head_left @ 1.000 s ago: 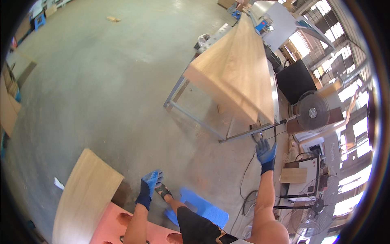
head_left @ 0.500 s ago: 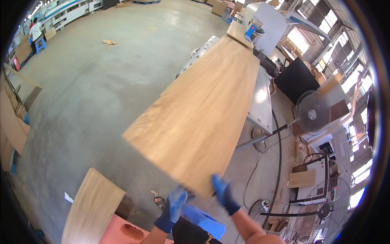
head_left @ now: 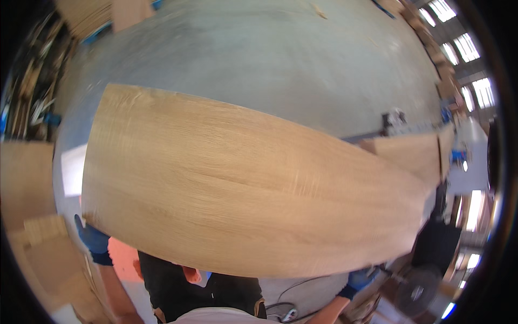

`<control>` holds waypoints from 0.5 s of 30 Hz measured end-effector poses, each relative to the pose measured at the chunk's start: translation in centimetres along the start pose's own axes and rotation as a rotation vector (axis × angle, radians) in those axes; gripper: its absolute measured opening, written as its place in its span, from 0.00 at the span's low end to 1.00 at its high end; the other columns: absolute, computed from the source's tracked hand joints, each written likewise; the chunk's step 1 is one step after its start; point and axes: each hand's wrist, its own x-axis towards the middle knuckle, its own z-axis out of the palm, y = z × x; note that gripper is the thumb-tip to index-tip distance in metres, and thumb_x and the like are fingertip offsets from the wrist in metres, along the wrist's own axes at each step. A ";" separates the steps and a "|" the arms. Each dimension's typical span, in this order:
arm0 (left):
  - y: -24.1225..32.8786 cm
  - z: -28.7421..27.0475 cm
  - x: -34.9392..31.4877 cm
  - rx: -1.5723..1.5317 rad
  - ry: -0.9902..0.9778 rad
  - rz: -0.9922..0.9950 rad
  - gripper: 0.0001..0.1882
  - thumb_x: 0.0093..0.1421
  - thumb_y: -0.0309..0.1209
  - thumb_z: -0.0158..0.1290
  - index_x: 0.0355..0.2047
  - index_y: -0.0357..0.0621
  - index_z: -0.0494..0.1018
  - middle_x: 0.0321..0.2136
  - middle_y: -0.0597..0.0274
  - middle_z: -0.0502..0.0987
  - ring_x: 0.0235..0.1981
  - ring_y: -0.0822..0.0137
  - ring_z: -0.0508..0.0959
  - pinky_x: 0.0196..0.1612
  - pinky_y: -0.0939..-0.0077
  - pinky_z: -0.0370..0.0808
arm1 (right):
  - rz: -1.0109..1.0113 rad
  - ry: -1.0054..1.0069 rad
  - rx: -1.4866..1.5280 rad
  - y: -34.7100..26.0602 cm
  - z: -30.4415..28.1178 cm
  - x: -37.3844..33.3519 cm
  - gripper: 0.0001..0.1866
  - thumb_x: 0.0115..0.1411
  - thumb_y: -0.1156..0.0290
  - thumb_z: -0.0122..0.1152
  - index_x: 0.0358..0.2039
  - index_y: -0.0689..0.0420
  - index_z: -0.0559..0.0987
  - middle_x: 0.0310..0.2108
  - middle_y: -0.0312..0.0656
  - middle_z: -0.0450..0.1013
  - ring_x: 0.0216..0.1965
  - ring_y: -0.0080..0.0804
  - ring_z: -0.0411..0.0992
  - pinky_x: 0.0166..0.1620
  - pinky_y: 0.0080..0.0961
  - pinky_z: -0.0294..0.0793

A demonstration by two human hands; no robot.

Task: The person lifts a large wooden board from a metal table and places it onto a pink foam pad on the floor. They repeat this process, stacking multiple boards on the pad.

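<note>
A long wood-grain board [head_left: 232, 183] spans the view in front of my body, tilted across from left to right. My left hand [head_left: 94, 240], in a blue glove, grips it at the near left corner, with the fingers partly under the board. My right hand [head_left: 359, 279], gloved alike, holds the near edge towards the right end; most of its fingers are hidden behind the board. Beyond the right end, another wood-grain panel [head_left: 407, 154] lies by the machine [head_left: 469, 156].
At the left lie stacked brown panels [head_left: 27, 186] and scrap strips [head_left: 38, 75]. Salmon-coloured material [head_left: 125, 259] shows by my legs. A fan [head_left: 418, 291] stands at the lower right, and a dark cable [head_left: 283, 294] runs along the floor [head_left: 259, 59].
My view has turned left. The board has swung round from pointing away to lying across my front, and my hands have moved far apart along its near edge.
</note>
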 end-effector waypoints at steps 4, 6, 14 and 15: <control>-8.6 -8.8 0.4 0.079 0.131 0.153 0.24 0.63 0.45 0.39 0.54 0.44 0.62 0.49 0.60 0.68 0.51 0.60 0.67 0.52 0.63 0.66 | 0.101 0.133 -0.233 1.8 1.9 1.2 0.26 0.64 0.54 0.38 0.60 0.52 0.57 0.60 0.39 0.55 0.58 0.36 0.55 0.61 0.40 0.50; -15.2 -6.3 -0.4 -0.329 0.224 -0.206 0.17 0.63 0.39 0.42 0.49 0.45 0.66 0.45 0.62 0.71 0.45 0.67 0.71 0.49 0.70 0.68 | 0.143 0.128 -0.315 3.2 2.7 0.6 0.26 0.64 0.54 0.39 0.60 0.53 0.57 0.60 0.39 0.56 0.58 0.36 0.56 0.61 0.40 0.51; -28.2 -24.3 9.7 -0.294 0.377 -0.233 0.21 0.58 0.37 0.51 0.49 0.40 0.67 0.45 0.56 0.73 0.46 0.56 0.72 0.52 0.56 0.68 | 0.230 -0.001 -0.537 10.9 9.1 -2.1 0.27 0.63 0.54 0.42 0.59 0.53 0.58 0.59 0.40 0.57 0.57 0.36 0.57 0.60 0.39 0.54; -28.0 -25.5 10.5 -0.311 0.316 -0.254 0.23 0.57 0.38 0.52 0.50 0.40 0.65 0.46 0.54 0.73 0.46 0.55 0.72 0.52 0.56 0.67 | 0.225 -0.014 -0.568 11.5 9.4 -3.0 0.27 0.63 0.54 0.42 0.59 0.53 0.58 0.59 0.40 0.57 0.57 0.36 0.57 0.60 0.39 0.54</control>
